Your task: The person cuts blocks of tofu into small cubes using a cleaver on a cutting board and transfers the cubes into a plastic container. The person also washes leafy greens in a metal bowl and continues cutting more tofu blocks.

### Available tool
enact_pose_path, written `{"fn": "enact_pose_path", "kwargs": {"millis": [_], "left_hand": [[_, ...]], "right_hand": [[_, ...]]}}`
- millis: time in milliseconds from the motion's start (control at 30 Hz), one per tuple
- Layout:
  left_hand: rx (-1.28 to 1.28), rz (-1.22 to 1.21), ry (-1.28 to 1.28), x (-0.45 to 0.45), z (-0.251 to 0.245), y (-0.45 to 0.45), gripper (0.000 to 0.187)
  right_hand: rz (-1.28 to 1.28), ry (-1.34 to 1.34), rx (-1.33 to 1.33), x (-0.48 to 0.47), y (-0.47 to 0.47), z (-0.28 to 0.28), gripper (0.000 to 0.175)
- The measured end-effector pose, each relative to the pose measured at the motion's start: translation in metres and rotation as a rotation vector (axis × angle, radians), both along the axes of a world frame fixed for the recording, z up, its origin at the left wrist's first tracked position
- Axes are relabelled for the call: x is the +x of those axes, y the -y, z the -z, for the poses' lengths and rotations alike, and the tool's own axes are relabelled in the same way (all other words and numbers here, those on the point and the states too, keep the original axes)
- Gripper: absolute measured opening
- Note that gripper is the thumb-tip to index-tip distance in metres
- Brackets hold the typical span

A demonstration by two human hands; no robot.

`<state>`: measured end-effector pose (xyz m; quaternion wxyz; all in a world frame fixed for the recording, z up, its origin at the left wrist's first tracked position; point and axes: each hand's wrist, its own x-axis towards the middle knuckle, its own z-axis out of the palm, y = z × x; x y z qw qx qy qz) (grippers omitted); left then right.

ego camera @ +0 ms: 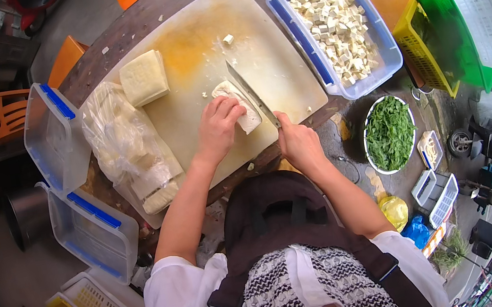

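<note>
My left hand (218, 128) steadies a narrow slab of white tofu (248, 118) on the pale cutting board (284, 74), fingertips bent over its top. My right hand (301, 140) grips the handle of a kitchen knife (248, 85). Its blade lies along the slab's right side, pointing away from me; whether it touches the tofu I cannot tell. One small tofu cube (228, 39) and some crumbs sit farther up the board. To the left are a thick tofu block (142, 79) and a clear plastic bag (111, 129) with more tofu pieces in it.
Right of the board, a clear plastic container (305, 48) holds many tofu cubes (330, 29). Below it stands a bowl of chopped greens (389, 134). Yellow (415, 42) and green baskets (455, 30) stand far right. Two clear containers (53, 151) (94, 237) flank the table's left side.
</note>
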<state>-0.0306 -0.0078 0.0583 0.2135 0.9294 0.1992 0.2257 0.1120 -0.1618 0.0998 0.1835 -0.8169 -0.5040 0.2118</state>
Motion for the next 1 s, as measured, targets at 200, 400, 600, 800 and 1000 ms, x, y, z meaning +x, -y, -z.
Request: {"fn": "enact_pose_path", "kwargs": {"millis": [200, 400, 600, 800, 1000], "left_hand": [[0.043, -0.004, -0.04, -0.003, 0.0, -0.001, 0.029], [0.069, -0.022, -0.054, -0.001, 0.005, -0.002, 0.03], [0.045, -0.009, -0.029, 0.0, 0.005, -0.007, 0.022], [-0.034, 0.059, 0.026, 0.002, 0.001, -0.01, 0.018], [-0.061, 0.043, 0.009, 0.001, 0.001, -0.01, 0.02]], "right_hand": [[-0.059, -0.008, 0.051, -0.016, 0.02, -0.04, 0.04], [-0.06, 0.009, -0.03, -0.026, 0.014, -0.035, 0.039], [-0.057, -0.013, -0.077, -0.026, 0.004, -0.016, 0.029], [-0.009, -0.059, -0.065, -0.027, -0.012, 0.042, 0.023], [0.043, -0.255, 0.012, -0.001, -0.016, 0.066, 0.017]]}}
